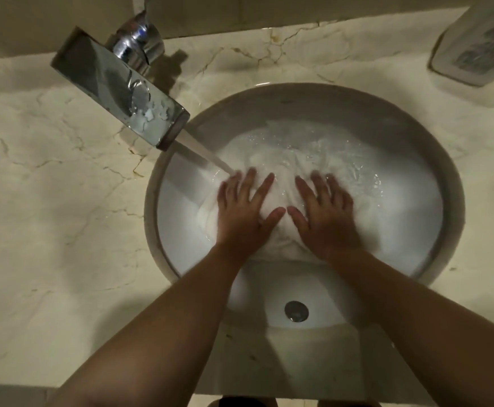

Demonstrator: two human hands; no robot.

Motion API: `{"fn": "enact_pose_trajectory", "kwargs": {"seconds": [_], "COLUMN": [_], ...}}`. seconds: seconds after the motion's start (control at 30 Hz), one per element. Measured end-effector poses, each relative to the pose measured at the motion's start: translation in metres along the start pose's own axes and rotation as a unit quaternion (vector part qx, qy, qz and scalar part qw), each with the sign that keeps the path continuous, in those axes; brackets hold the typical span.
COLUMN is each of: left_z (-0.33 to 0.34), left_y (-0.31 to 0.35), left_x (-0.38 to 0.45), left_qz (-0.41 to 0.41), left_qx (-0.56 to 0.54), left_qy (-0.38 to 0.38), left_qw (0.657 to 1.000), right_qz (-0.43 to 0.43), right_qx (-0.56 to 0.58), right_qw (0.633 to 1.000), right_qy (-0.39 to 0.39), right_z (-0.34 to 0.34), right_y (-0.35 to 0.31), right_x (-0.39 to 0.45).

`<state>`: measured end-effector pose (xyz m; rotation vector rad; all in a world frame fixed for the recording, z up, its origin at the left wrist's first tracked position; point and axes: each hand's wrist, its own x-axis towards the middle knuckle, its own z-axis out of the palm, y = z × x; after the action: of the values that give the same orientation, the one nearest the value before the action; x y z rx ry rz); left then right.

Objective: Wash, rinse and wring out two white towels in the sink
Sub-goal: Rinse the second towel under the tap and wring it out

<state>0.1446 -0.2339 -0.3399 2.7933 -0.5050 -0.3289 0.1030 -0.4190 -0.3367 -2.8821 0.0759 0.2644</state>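
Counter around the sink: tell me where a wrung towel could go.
Bare marble counter spreads left of the sink, below the faucet. The back right corner is crowded by a bottle. Both hands fill the basin.
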Motion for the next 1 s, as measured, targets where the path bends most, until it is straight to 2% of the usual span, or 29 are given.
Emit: {"fn": "enact_pose_trajectory", "kwargs": {"seconds": [0.1,0.33,0.47,0.57,0.67,0.77,0.83,0.93,1.0], "left_z": [0.004,0.010,0.011,0.012,0.009,0.001,-0.003,-0.010,-0.018], "left_y": [-0.005,0.000,0.004,0.007,0.009,0.012,0.011,0.010,0.005], "left_x": [0.009,0.028,0.041,0.051,0.057,0.063,0.062,0.064,0.068], "left_qz": [0.042,0.023,-0.040,-0.057,-0.086,-0.111,-0.098,-0.070,-0.058], "left_qx": [-0.013,-0.057,-0.071,-0.057,-0.045,-0.029,-0.030,-0.046,-0.053], "left_qy": [0.013,0.062,0.105,0.129,0.109,0.037,0.012,-0.028,-0.078], "left_qw": [0.999,0.996,0.991,0.988,0.989,0.993,0.995,0.996,0.994], "right_qz": [-0.078,-0.111,-0.066,-0.033,-0.016,-0.018,-0.022,-0.017,0.032], "right_qx": [0.018,0.041,0.013,0.011,-0.006,0.005,0.006,0.044,0.101], "right_qw": [0.997,0.988,0.985,0.985,0.992,0.997,0.998,0.998,0.989], "right_qy": [0.011,0.096,0.158,0.167,0.128,0.079,0.051,-0.041,-0.101], "right_z": [0.000,0.012,0.017,0.016,0.016,0.014,0.006,-0.013,-0.021], "right_y": [0.002,0.004,-0.001,-0.005,-0.005,-0.006,-0.008,-0.007,-0.005], "right_x": [0.008,0.027,0.044,0.053,0.061,0.063,0.061,0.063,0.067]}}
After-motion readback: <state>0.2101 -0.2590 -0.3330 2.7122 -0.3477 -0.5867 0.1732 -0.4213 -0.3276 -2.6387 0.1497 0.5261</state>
